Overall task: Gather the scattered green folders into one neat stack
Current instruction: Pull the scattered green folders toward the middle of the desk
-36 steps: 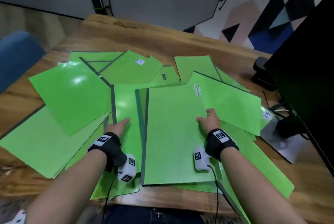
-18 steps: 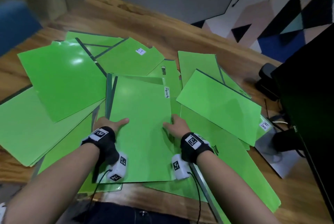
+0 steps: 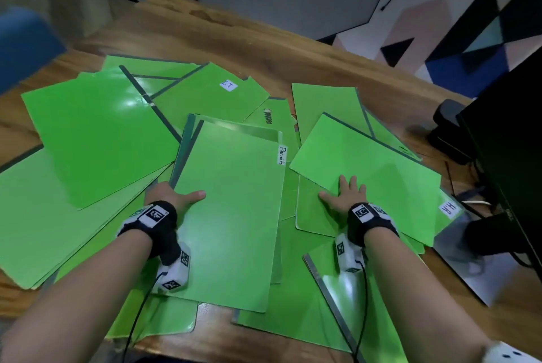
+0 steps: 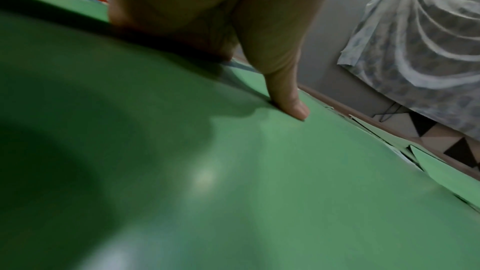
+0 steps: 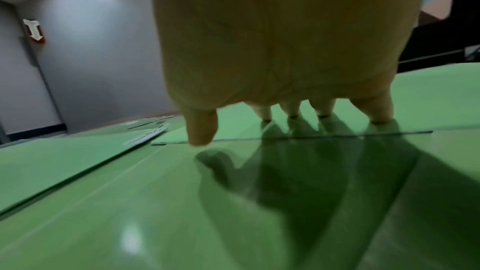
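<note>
Head overhead; wrist cameras skimming folders [image 3: 228,216]

Wooden table [image 3: 240,37] under scattered folders [image 3: 96,140]

Green folders overlap across most of the tabletop, a few over its near edge. At the right edge stand a dark monitor [image 3: 510,140], its grey base plate [image 3: 481,277] and a small black object [image 3: 445,125].

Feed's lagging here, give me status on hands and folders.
Left hand grips Permits folder. Right hand flat on next folder. Most folders unstacked.
</note>
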A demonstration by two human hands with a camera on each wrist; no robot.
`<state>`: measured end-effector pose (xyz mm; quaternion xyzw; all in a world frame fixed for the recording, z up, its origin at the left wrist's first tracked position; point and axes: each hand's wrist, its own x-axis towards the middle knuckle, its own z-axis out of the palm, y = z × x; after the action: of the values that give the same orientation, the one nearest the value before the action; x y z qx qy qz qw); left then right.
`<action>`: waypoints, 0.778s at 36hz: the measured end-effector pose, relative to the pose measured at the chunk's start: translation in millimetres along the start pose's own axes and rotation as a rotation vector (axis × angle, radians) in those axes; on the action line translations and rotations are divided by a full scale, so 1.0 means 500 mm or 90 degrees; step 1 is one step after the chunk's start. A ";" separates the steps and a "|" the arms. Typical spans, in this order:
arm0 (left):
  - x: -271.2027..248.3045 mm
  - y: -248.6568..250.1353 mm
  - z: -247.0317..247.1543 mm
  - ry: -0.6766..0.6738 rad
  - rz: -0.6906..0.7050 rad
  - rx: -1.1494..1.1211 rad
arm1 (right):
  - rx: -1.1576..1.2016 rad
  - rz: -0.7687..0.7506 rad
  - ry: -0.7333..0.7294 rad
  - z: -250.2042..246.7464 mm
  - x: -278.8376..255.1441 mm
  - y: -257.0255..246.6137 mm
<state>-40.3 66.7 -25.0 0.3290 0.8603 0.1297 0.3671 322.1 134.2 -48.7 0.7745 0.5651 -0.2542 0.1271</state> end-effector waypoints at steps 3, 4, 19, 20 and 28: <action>0.006 -0.005 -0.001 -0.009 0.007 -0.010 | -0.076 -0.041 -0.025 0.018 -0.025 0.007; 0.007 -0.006 -0.003 -0.014 0.006 -0.016 | -0.093 -0.060 -0.025 0.023 -0.038 0.010; 0.011 -0.016 -0.013 0.004 0.015 -0.024 | 0.092 0.086 0.225 -0.003 -0.119 0.115; 0.009 -0.016 -0.013 0.005 0.015 -0.023 | 0.101 0.173 0.221 -0.011 -0.117 0.129; 0.006 -0.018 -0.011 0.003 0.014 -0.021 | 0.178 0.435 0.090 0.021 -0.072 0.254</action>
<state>-49.9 61.9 -26.9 0.3317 0.8554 0.1491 0.3688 430.5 58.2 -49.7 0.9439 0.2415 -0.2178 0.0580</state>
